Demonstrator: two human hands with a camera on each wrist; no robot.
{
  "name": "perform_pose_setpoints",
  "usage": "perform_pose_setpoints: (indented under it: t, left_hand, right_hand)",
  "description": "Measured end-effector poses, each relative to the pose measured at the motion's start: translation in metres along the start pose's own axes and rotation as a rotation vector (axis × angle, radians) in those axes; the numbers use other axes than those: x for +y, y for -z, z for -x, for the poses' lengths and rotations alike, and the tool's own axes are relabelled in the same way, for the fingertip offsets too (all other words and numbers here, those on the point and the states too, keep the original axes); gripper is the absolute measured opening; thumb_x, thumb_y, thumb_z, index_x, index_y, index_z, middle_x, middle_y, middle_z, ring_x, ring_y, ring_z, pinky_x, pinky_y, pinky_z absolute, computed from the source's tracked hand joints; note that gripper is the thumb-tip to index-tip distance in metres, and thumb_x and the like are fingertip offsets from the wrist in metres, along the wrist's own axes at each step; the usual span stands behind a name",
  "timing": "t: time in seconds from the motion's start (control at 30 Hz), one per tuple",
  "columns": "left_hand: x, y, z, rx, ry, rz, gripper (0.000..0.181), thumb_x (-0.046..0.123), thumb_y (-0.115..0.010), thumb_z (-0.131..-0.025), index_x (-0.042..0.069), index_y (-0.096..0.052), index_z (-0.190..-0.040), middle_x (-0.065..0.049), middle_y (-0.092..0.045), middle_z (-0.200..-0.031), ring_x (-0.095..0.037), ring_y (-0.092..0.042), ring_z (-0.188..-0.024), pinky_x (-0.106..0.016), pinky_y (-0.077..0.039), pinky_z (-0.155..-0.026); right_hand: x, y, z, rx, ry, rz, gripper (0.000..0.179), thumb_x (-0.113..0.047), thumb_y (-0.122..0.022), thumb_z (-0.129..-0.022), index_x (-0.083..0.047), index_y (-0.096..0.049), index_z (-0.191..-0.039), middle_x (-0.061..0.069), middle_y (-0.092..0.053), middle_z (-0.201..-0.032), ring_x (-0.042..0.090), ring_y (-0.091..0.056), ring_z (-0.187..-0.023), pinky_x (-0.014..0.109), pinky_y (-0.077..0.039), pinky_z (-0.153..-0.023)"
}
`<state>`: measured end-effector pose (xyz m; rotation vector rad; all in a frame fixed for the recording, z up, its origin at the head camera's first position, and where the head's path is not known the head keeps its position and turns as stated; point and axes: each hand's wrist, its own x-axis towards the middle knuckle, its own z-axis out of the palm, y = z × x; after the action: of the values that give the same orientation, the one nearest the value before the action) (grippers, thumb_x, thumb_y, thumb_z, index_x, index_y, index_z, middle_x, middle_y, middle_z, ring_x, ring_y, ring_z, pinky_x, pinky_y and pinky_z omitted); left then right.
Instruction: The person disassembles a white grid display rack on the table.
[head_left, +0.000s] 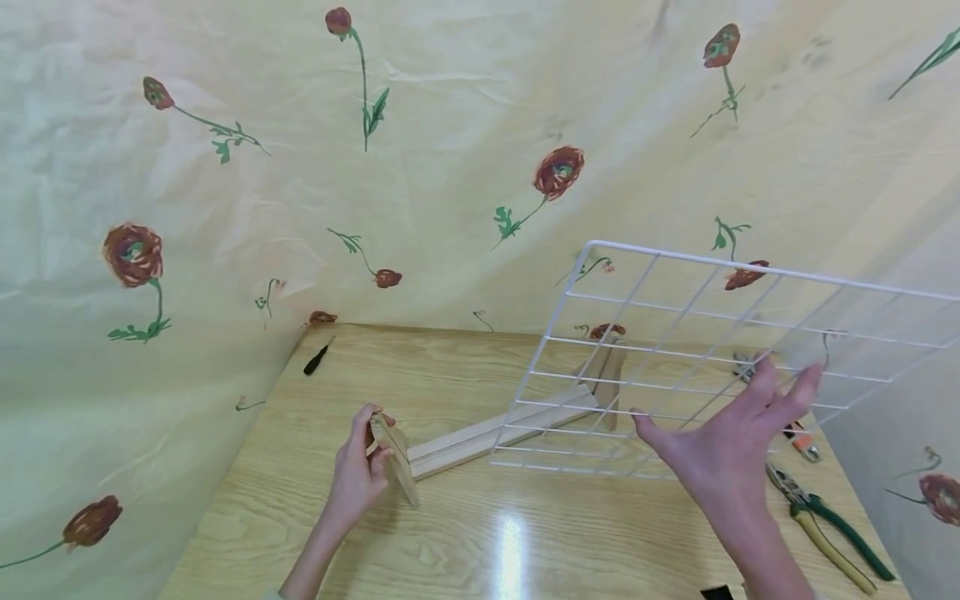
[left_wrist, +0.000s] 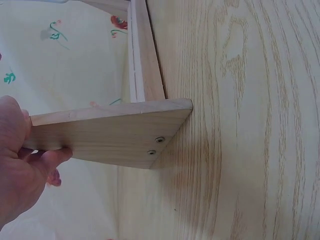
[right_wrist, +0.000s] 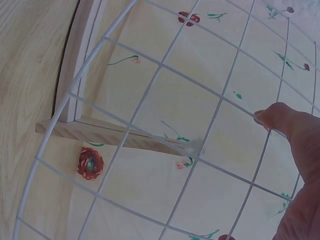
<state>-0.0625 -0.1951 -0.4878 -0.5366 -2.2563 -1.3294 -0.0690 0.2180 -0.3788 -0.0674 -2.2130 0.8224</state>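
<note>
On the wood-grain table stands a wooden frame: a long grooved bar (head_left: 487,436) between a near-left end board (head_left: 395,458) and a far-right end board (head_left: 612,387). My left hand (head_left: 358,471) pinches the upper edge of the left end board, thumb on its outer face. Two screw heads (left_wrist: 156,145) show low on that face in the left wrist view. With fingers spread, my right hand (head_left: 723,450) holds a white wire grid panel (head_left: 776,272), tilted above the table's right side. The panel overlaps the bar and far end board in the head view. My right thumb (right_wrist: 280,116) lies over a wire.
A small black-handled screwdriver (head_left: 318,360) lies at the back left. Along the right edge are green-and-yellow-handled pliers (head_left: 821,517) and an orange-handled tool (head_left: 804,442), partly behind the grid. Flowered cloth (head_left: 450,167) rises behind the table and at both sides.
</note>
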Motion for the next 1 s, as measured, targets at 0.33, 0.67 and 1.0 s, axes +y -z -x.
perform_pose_setpoints:
  t: [0.33,0.67,1.0]
  left_hand:
    - [0.020,0.000,-0.005,0.035,-0.008,-0.025,0.066,-0.031,-0.066,-0.073,-0.011,-0.042,-0.130,-0.021,-0.060,-0.107,-0.031,-0.064,-0.087,-0.039,-0.062,-0.065]
    - [0.038,0.005,-0.006,0.045,-0.008,-0.030,0.060,-0.029,-0.066,-0.074,-0.013,-0.043,-0.127,-0.021,-0.060,-0.105,-0.026,-0.064,-0.087,-0.039,-0.062,-0.064]
    - [0.040,0.003,-0.002,0.065,0.036,-0.024,0.066,-0.035,-0.065,-0.069,-0.011,-0.044,-0.127,-0.021,-0.061,-0.106,-0.036,-0.066,-0.089,-0.039,-0.062,-0.065]
  right_hand:
    - [0.006,-0.005,0.003,0.012,0.000,0.021,0.134,-0.020,-0.097,-0.048,0.002,-0.015,-0.152,0.028,0.011,-0.157,0.048,-0.032,-0.136,0.071,-0.049,-0.081]
    - [0.009,-0.006,0.004,-0.011,-0.031,0.018,0.136,-0.017,-0.099,-0.048,0.000,-0.013,-0.153,0.028,0.013,-0.157,0.049,-0.029,-0.138,0.071,-0.049,-0.075]
    - [0.012,-0.008,0.004,-0.023,-0.042,0.016,0.135,-0.018,-0.098,-0.049,0.001,-0.014,-0.152,0.027,0.014,-0.157,0.044,-0.017,-0.145,0.070,-0.048,-0.086]
